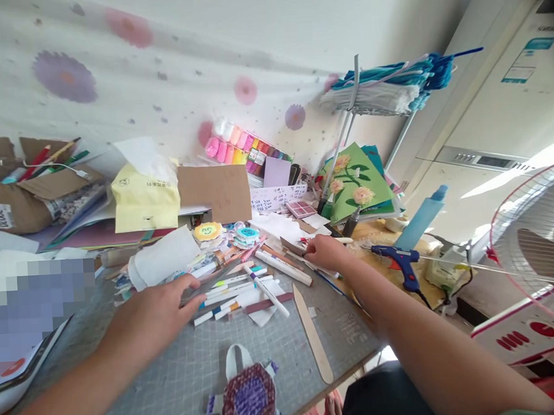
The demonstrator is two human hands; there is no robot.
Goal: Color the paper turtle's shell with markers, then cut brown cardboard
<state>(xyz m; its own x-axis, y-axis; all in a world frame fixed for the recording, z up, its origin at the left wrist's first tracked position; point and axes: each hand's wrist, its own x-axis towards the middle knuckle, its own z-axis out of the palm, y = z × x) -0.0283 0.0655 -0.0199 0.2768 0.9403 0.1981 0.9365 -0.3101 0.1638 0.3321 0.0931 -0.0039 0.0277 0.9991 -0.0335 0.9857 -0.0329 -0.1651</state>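
My left hand (159, 316) is over the left side of the pile of markers, thumb and fingers curled round a thin grey strip-like thing (214, 277) whose kind I cannot make out. Across the pile my right hand (326, 253) is closed at a flat brownish piece (292, 246); its fingertips are partly hidden. Several white-barrelled markers (267, 291) lie between the hands, some crossing others. A wooden craft stick (311, 332) rests to their right. Nearer me lies a turtle-shaped craft piece (248, 396) with a purple and maroon patterned shell and a white loop.
Beyond the markers are a yellow bag (145, 196), brown cardboard (227, 188) and a green flower card (357, 188). A blue glue gun (401, 264) lies on the right, near a fan (538, 237). A cardboard box (26, 199) stands back left; a tablet-like device (34, 350) is at left.
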